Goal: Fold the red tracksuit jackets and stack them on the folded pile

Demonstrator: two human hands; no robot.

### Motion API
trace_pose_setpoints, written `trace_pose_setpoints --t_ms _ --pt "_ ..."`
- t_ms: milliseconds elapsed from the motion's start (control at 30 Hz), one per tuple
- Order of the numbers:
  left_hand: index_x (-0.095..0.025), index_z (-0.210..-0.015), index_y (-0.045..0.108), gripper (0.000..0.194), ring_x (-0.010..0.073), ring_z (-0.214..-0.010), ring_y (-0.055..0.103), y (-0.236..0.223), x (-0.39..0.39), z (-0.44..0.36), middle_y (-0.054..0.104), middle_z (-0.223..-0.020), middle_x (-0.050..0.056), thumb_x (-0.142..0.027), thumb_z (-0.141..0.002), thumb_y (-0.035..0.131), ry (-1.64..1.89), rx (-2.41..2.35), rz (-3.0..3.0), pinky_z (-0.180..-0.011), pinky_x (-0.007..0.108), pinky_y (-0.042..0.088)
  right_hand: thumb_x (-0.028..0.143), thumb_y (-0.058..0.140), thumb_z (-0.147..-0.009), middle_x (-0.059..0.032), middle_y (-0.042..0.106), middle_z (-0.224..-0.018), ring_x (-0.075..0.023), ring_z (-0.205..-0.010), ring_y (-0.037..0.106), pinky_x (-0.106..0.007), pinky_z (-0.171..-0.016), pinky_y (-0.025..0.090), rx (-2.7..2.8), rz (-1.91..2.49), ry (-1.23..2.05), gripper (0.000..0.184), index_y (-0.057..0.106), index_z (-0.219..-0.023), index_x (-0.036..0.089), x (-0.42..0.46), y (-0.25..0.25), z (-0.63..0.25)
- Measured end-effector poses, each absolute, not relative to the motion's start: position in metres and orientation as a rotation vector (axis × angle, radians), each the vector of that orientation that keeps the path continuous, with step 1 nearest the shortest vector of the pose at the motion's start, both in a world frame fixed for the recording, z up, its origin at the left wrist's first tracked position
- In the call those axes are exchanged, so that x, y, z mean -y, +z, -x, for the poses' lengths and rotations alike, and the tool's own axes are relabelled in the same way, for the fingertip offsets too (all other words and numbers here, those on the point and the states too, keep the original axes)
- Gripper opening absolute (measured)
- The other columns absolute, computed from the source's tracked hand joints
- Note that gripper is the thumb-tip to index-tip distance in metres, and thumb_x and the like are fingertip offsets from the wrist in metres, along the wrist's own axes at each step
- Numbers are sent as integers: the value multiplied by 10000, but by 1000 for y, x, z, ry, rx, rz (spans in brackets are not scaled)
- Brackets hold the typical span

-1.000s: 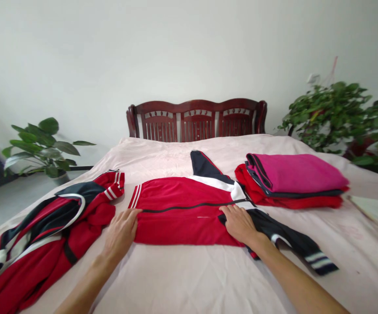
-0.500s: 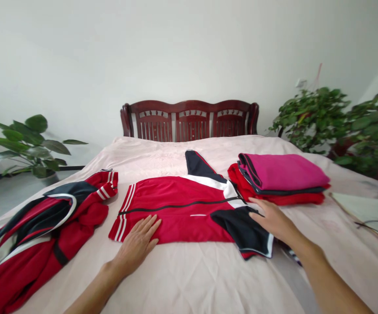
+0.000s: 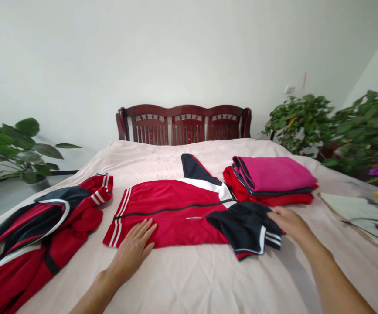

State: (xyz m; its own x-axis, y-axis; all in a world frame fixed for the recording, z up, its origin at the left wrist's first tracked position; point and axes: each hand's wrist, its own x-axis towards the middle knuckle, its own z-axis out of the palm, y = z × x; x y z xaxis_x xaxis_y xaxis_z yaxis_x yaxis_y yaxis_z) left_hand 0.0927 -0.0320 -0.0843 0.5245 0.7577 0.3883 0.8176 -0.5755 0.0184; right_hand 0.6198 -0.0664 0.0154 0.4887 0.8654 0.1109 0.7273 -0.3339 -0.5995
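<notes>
I note the flat red jacket (image 3: 169, 218) partly hidden under my left hand (image 3: 131, 250), and the crumpled red jacket (image 3: 28, 261) cut off by the frame's left edge.

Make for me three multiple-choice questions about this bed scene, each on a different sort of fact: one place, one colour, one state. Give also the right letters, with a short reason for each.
1. Where does the left hand rest?
A) On the floor
B) On the red track jacket
C) On the wooden headboard

2. What colour is the top garment of the folded stack?
A) Black
B) White
C) Magenta

3. What is the state of the right hand?
A) Open, with its fingers on the black sleeve
B) Shut in a fist on the headboard
C) Holding a plant

Answers:
1. B, the palm lies flat on the jacket's red body, near its striped hem.
2. C, the magenta garment lies on top of the red clothes.
3. A, the fingers are extended and reach the sleeve.
</notes>
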Motion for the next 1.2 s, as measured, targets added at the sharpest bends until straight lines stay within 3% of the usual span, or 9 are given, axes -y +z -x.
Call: trace_pose_setpoints --t_ms 100,200,300,367,500,767,967,1133,1200 --pt "-277 -1455 459 520 273 -1409 409 -84 32 -93 462 -1523 65 -350 -943 509 -579 1386 2613 -1128 498 394 341 663 -672 -12 675 -674 -180 -636 641 -268 -574 484 1049 1532 753 139 621 -714 215 55 64 -568" --pt "-270 -1440 476 491 257 -1406 416 -81 33 -92 486 -1507 65 -343 -954 485 -702 1441 2646 -1132 476 397 364 702 -737 -36 729 -902 -168 -750 675 -253 -611 514 1155 1134 1085 330 668 -1038 233 53 107 -507" --pt "-251 -1502 361 532 223 -1377 458 -77 36 -90 489 -1502 84 -330 -980 426 -933 1597 2640 -1117 423 424 394 680 -826 -79 635 -1302 -208 -1130 627 -360 -928 517 1496 827 1241 519 555 -1315 271 53 122 -465" --pt "-221 -1536 271 588 239 -1341 503 -75 37 -88 509 -1480 123 -337 -979 422 -1063 1750 2578 -1093 432 447 406 675 -840 -78 599 -1361 -222 -1234 569 -428 -1068 431 1615 835 1166 530 542 -1335 268 51 111 -457" --pt "-223 -1561 178 667 269 -1310 535 -74 40 -88 515 -1468 148 -322 -961 453 -1196 1877 2532 -1067 469 463 373 678 -786 -112 608 -1349 -275 -1253 559 -490 -1101 397 1775 1191 956 539 587 -1295 222 47 57 -475" --pt "-220 -1571 118 930 323 -1188 628 -68 27 -103 598 -1357 180 -476 -837 630 -1467 2213 2301 -943 472 532 148 627 -600 -119 448 -1507 -301 -1361 432 -446 -1124 362 2207 1649 487 924 392 -1491 215 75 -30 -518" --pt "-201 -1320 549 574 299 -1111 660 -53 3 -101 695 -1199 101 -313 -765 638 -1858 2366 2077 -945 447 531 39 443 -668 -81 548 -1411 -224 -1277 529 -372 -1050 444 2164 1731 128 832 405 -1476 233 77 -39 -507" --pt "-210 -1286 541 578 178 -811 686 -25 3 -80 701 -977 19 -295 -724 644 -2555 2142 1828 -746 309 572 20 442 -681 -78 598 -1338 -254 -1238 548 -405 -1045 449 2116 1713 -136 780 462 -1428 242 80 -38 -504" --pt "-212 -1287 531 610 154 -775 660 -15 2 -62 671 -894 -13 -269 -693 656 -2548 1994 1767 -757 288 555 12 441 -674 -85 595 -1331 -267 -1217 555 -418 -1019 464 2111 1724 -181 796 447 -1438 235 81 -40 -507"
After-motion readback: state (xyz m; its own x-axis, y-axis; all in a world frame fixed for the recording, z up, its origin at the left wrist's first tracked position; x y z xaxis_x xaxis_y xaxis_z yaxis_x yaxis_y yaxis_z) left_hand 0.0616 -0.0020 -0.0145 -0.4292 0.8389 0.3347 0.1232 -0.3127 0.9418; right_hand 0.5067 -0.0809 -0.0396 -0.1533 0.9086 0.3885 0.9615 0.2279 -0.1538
